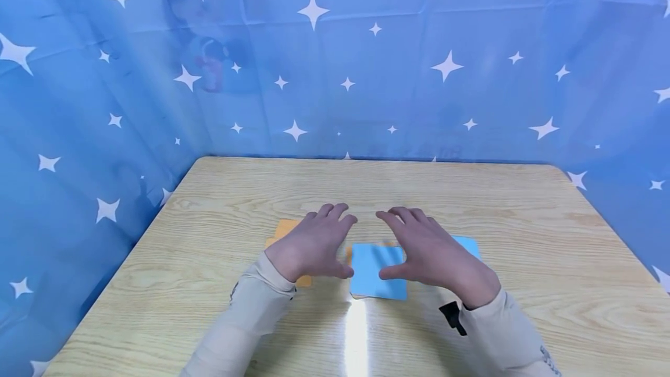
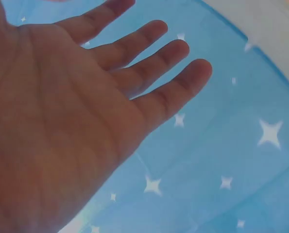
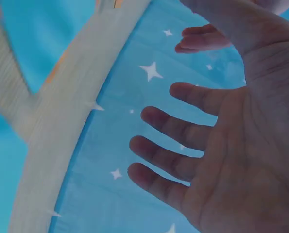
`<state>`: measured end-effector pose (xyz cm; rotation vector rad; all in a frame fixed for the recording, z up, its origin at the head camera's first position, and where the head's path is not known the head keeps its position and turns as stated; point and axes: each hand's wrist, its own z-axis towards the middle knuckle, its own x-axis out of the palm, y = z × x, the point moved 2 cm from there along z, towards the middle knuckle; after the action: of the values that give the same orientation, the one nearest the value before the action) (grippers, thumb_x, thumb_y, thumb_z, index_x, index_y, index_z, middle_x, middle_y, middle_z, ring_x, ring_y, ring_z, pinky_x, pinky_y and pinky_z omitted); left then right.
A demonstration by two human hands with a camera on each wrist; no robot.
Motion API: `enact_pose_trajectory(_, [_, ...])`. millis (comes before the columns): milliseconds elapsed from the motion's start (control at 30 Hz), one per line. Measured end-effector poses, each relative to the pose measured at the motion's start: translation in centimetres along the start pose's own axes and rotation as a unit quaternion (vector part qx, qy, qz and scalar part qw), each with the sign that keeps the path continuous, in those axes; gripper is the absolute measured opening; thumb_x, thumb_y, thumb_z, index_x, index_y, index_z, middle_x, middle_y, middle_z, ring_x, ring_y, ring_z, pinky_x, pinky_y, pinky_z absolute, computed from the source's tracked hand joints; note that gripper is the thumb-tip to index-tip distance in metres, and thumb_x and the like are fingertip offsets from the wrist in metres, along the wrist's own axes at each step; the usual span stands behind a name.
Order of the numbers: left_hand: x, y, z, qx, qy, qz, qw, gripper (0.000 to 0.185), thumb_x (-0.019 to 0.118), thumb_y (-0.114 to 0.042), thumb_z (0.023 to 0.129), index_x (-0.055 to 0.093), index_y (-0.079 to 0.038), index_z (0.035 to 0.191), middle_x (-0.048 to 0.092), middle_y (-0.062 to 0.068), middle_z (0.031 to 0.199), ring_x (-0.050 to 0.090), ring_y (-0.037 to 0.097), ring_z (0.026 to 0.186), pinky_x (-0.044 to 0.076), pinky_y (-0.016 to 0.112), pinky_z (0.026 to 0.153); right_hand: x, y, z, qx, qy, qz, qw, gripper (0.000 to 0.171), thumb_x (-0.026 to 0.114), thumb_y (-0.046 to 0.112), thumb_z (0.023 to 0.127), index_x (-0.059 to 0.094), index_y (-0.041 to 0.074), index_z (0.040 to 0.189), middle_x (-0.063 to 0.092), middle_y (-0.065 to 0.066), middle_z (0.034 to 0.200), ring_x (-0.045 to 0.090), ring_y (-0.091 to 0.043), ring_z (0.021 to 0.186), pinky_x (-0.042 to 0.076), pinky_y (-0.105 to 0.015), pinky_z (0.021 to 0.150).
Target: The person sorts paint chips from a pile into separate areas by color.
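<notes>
**A:** What does the head view show?

**B:** A blue paper sheet (image 1: 378, 270) lies flat on the wooden table (image 1: 523, 237), near its front middle. It is roughly square, so no long axis can be told; its edges run almost parallel to the table's front edge, turned slightly. The left hand (image 1: 314, 243) hovers just left of it, the right hand (image 1: 434, 255) over its right part, both with fingers spread and relaxed, gripping nothing. An orange sheet (image 1: 285, 228) lies partly under the left hand.

**A:** And the left wrist view?

**B:** An open palm (image 2: 61, 126), fingers straight, before the blue starred curtain (image 2: 222, 160).

**A:** The right wrist view?

**B:** The same: an open palm (image 3: 241, 155), fingers apart, holding nothing; the table edge (image 3: 61, 121) runs diagonally behind
</notes>
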<state>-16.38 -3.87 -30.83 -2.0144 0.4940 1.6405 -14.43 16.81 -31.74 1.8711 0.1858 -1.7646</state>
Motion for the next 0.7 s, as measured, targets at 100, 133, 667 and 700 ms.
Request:
enact_pose_trajectory(100, [0.9,-0.5,0.7,0.011,0.013,0.010,0.9998,0.089,0.083,-0.049,0.080,0.046,-0.011,0.151,0.038,0.012,0.159,0.038,0.032,0.145,0.043,0.049,0.111,0.3,-0.4,-0.2,-0.005,0.010,0.007,1.000,0.095,0.090,0.044,0.075,0.046,0.008,0.151,0.049,-0.015,0.147,0.047,-0.041,0.134,0.040,-0.064,0.105])
enact_pose_trajectory(133, [1.3,-0.6,0.9,0.014,0.016,0.015,0.9997,0.089,0.084,-0.050,0.079,0.046,-0.011,0.150,0.040,0.012,0.157,0.040,0.031,0.144,0.044,0.047,0.110,0.5,-0.6,-0.2,-0.006,0.015,0.010,1.000,0.095,0.090,0.043,0.074,0.047,0.008,0.150,0.049,-0.015,0.147,0.046,-0.041,0.134,0.040,-0.064,0.105])
enact_pose_trajectory(667, [6.2,-2.6,2.9,0.035,0.051,0.059,0.9963,0.087,0.086,-0.057,0.071,0.051,-0.015,0.139,0.053,0.001,0.121,0.051,0.015,0.107,0.052,0.031,0.085,4.4,-2.8,0.3,-0.015,0.099,0.014,0.995,0.093,0.092,0.046,0.065,0.053,0.009,0.142,0.053,-0.009,0.137,0.051,-0.033,0.117,0.048,-0.050,0.089])
enact_pose_trajectory(700, [6.2,-2.6,2.9,0.035,0.050,0.058,0.9964,0.086,0.086,-0.056,0.070,0.051,-0.015,0.138,0.053,0.001,0.121,0.051,0.015,0.107,0.052,0.031,0.084,4.4,-2.8,0.3,-0.014,0.097,0.016,0.995,0.092,0.092,0.044,0.066,0.053,0.010,0.142,0.053,-0.008,0.136,0.051,-0.031,0.115,0.048,-0.049,0.088])
